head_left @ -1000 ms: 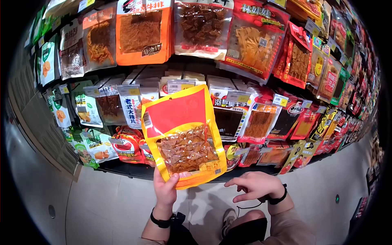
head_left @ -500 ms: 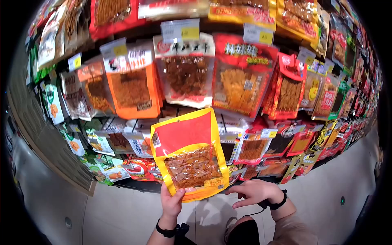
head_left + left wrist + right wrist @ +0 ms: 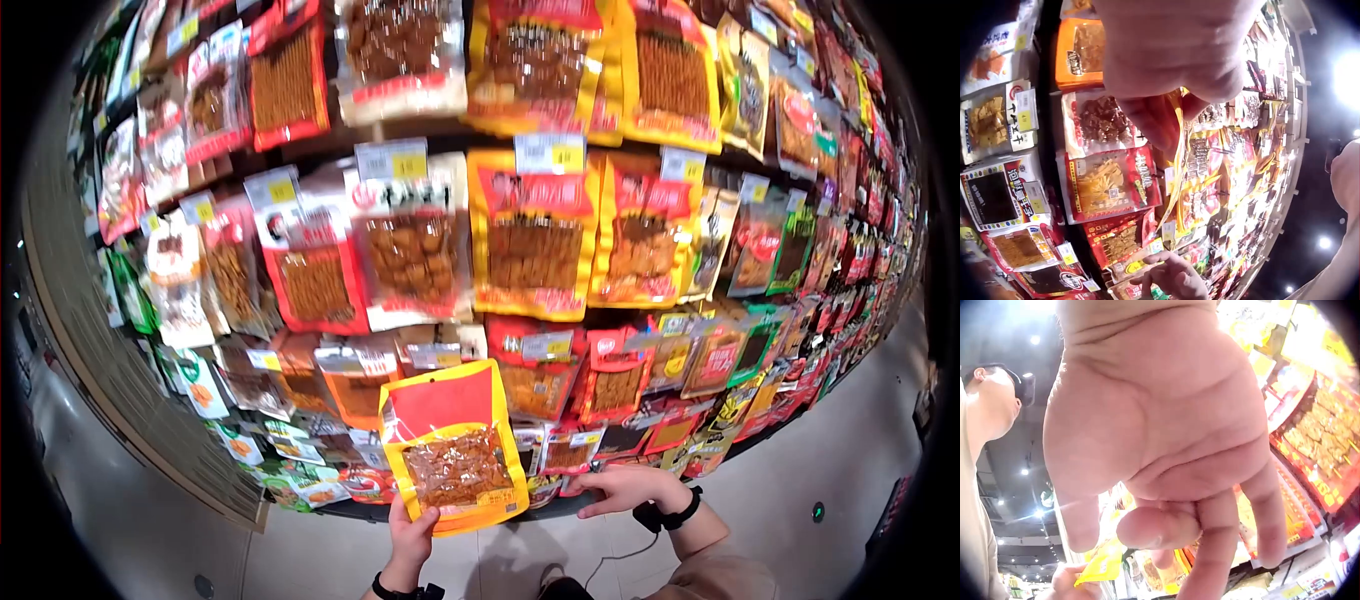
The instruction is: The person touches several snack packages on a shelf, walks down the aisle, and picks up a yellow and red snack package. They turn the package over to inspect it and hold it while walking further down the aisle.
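A yellow and red snack bag (image 3: 462, 462) is held up in front of the shelves, its clear window showing brown glossy pieces. My left hand (image 3: 411, 538) pinches its lower left edge, thumb on the front and fingers behind. From the left wrist view the bag (image 3: 1178, 164) appears edge-on beneath the left hand (image 3: 1175, 50). To the right of the bag, my right hand (image 3: 634, 487) hovers with nothing in it, fingers loosely bent. In the right wrist view the right hand (image 3: 1160, 419) fills the middle, palm toward the camera, with the bag's yellow corner (image 3: 1102, 562) beyond it.
Tiered racks of hanging snack bags curve across the front, including yellow bags (image 3: 533, 235) and a red-edged bag (image 3: 316, 275). Price tags (image 3: 549, 153) hang along each row. Pale floor tiles (image 3: 310, 555) lie below, and a slatted panel (image 3: 130, 400) stands at left.
The head view has tilted upward, bringing higher rows of bags into sight. The held bag and both hands sit lower in the picture, with the left hand's grip unchanged.
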Demonstrator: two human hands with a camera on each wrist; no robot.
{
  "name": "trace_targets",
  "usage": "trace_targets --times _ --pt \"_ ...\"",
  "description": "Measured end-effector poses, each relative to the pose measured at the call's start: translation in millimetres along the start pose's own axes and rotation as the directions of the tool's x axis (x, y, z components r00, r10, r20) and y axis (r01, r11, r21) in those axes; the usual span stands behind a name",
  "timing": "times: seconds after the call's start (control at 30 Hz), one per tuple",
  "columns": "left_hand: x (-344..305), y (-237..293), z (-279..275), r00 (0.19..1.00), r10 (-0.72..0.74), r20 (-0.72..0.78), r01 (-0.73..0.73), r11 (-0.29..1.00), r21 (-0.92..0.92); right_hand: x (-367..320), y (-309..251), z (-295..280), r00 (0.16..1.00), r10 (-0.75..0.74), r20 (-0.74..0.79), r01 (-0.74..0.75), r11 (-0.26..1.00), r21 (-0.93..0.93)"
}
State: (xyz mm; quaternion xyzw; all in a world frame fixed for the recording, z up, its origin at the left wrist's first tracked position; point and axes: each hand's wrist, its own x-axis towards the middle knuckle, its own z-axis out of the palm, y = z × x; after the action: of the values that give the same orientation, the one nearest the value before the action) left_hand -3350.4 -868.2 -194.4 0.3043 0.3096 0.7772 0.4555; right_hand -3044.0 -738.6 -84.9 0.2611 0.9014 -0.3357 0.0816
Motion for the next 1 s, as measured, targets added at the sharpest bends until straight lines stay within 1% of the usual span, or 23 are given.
trace_targets --times 0.03,0.07,0.1,0.13,0.17,0.2,0.27,0.3,0.37,0.53,0.6,0.63,0.67,0.73,0.77,0.8,0.87,0.9,0.93,1.0 --pt "0 15 10 1.0 0.014 0.015 -0.015 0.999 0.033 -7 1 -5 0.993 -0.1 -0.065 0.103 0.994 0.043" --pt "0 28 19 0.999 0.029 0.045 -0.031 0.998 0.046 -17 -14 -19 0.98 -0.172 -0.096 0.179 0.981 0.068" --pt "0 39 27 0.999 0.021 0.046 -0.023 0.999 0.042 -26 -26 -32 0.999 -0.043 -0.031 0.044 0.998 0.042" --pt "1 48 33 0.999 0.009 0.047 -0.01 0.999 0.039 -33 -34 -43 0.995 0.094 0.026 -0.094 0.995 0.012" --pt "2 56 40 0.998 0.015 0.054 -0.017 0.999 0.04 -37 -39 -51 0.999 0.047 -0.001 -0.047 0.997 0.058" --pt "1 62 46 0.998 0.016 0.056 -0.019 0.999 0.046 -42 -40 -54 0.999 0.043 -0.005 -0.043 0.997 0.06" --pt "3 76 62 0.995 0.077 0.069 -0.078 0.997 0.011 -45 -39 -63 0.998 -0.004 -0.062 0.007 0.999 0.048" --pt "3 82 69 0.995 0.081 0.063 -0.082 0.997 0.014 -47 -43 -67 0.996 -0.038 -0.083 0.043 0.997 0.058" --pt "-1 95 81 0.988 0.131 0.079 -0.131 0.991 -0.007 -54 -57 -76 0.996 -0.044 -0.071 0.049 0.996 0.075" --pt "-15 121 86 0.987 0.149 0.058 -0.15 0.988 0.023 -67 -78 -94 0.995 -0.058 -0.076 0.069 0.986 0.148" --pt "-22 129 79 0.986 0.16 0.054 -0.161 0.987 0.023 -70 -81 -95 0.984 -0.075 -0.163 0.11 0.97 0.219" --pt "-28 132 73 0.985 0.173 0.013 -0.173 0.984 0.032 -74 -88 -97 0.99 -0.027 -0.139 0.066 0.956 0.285" --pt "-33 135 68 0.983 0.182 -0.031 -0.181 0.983 0.038 -76 -92 -98 0.99 -0.016 -0.14 0.055 0.957 0.283" --pt "-44 144 60 0.98 0.187 -0.062 -0.186 0.982 0.019 -77 -97 -100 0.995 0.024 -0.1 -0.013 0.994 0.112" --pt "-50 149 59 0.973 0.214 -0.092 -0.212 0.977 0.024 -80 -102 -99 0.994 0.019 -0.11 -0.007 0.995 0.103" --pt "-57 155 57 0.963 0.24 -0.122 -0.238 0.971 0.034 -81 -102 -97 0.989 -0.015 -0.148 0.027 0.996 0.084" --pt "-70 166 49 0.958 0.244 -0.148 -0.239 0.97 0.051 -83 -102 -90 0.977 -0.035 -0.209 0.036 0.999 -0.001" --pt "-78 172 44 0.953 0.249 -0.173 -0.242 0.968 0.064 -85 -106 -84 0.967 -0.061 -0.246 0.07 0.997 0.029" --pt "-84 178 41 0.956 0.238 -0.17 -0.23 0.971 0.068 -90 -113 -81 0.972 -0.024 -0.233 0.024 1.0 -0.002" --pt "-100 193 39 0.952 0.247 -0.181 -0.238 0.969 0.07 -97 -124 -68 0.956 -0.11 -0.271 0.13 0.99 0.059"
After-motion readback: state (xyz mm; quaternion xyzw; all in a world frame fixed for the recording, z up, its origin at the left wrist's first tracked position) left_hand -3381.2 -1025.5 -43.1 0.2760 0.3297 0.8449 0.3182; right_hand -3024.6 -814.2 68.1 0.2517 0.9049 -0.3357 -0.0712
